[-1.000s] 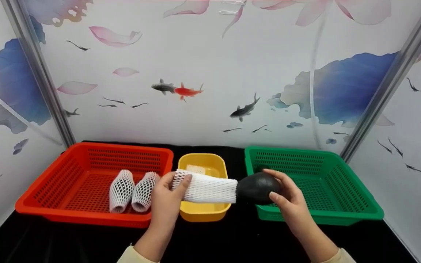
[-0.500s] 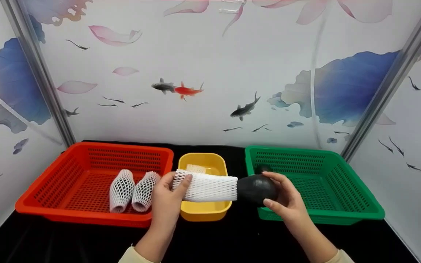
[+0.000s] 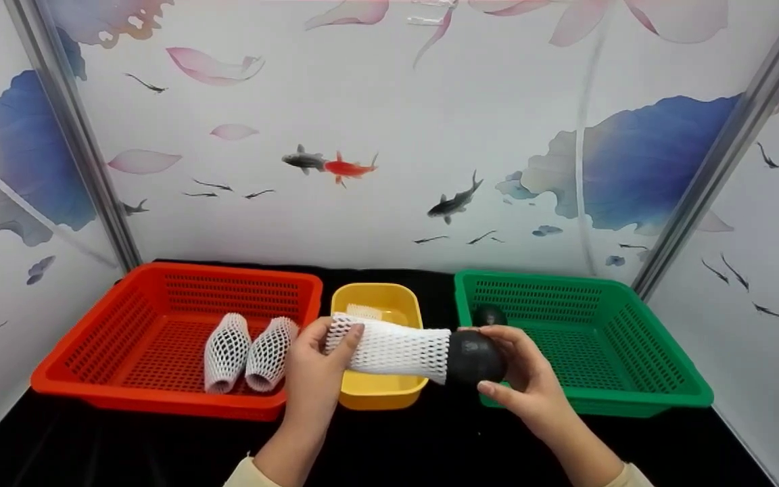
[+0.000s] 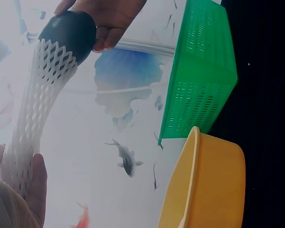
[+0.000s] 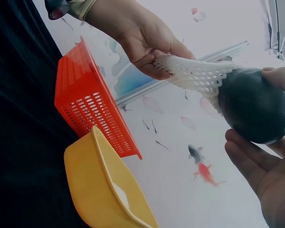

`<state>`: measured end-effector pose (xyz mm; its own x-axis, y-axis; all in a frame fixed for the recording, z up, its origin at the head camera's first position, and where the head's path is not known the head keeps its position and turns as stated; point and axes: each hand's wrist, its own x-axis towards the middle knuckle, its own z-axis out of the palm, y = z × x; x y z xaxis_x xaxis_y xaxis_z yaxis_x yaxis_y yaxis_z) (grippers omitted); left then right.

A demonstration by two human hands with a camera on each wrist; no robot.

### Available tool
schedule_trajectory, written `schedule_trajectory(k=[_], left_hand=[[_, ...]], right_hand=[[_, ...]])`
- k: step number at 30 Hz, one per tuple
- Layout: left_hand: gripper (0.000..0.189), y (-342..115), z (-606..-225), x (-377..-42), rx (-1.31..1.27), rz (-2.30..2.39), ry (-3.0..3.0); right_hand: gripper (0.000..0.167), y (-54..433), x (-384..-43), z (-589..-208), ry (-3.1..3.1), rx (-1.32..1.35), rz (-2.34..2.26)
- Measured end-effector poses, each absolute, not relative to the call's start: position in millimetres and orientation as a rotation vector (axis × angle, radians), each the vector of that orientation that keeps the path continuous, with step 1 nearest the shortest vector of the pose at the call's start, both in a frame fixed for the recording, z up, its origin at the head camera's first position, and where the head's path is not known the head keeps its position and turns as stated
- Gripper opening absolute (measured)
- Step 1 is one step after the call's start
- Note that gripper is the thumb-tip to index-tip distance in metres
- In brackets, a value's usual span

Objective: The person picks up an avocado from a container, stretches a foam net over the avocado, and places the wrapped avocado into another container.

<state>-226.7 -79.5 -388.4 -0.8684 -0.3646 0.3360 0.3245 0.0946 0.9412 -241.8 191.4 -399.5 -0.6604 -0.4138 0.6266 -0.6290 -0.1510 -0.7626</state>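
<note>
My left hand pinches the left end of a white foam net sleeve, thumb on top. A smooth, dark, egg-shaped fruit sits partly inside the sleeve's right end. My right hand holds the fruit's bare end between thumb and fingers. In the left wrist view the netting stretches over the lower part of the fruit. The right wrist view shows the fruit's rounded end uncovered, fingers beneath it and thumb above.
A red basket on the left holds two netted dark fruits. Below the sleeve stands a yellow bin with white netting inside. A green basket at the right holds another dark fruit. Printed panels stand behind.
The fruit has slid leftward into the sleeve, so less of it shows, and my right hand has followed it left. My left hand keeps its pinch, shifting slightly right.
</note>
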Motion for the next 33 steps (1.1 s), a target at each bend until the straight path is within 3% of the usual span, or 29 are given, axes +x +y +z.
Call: schedule_trajectory(k=[16,33], left_hand=[[0.028,-72.0,-387.9,-222.9,-0.002,-1.885,-1.889],[0.027,-66.7,-384.2,-220.5,-0.049,-1.801,-1.91]], right_hand=[[0.058,185.3,-241.8,-401.9,-1.917,1.251,1.9],[0.081,181.2,-237.6,-401.4,-2.046,1.454,1.834]])
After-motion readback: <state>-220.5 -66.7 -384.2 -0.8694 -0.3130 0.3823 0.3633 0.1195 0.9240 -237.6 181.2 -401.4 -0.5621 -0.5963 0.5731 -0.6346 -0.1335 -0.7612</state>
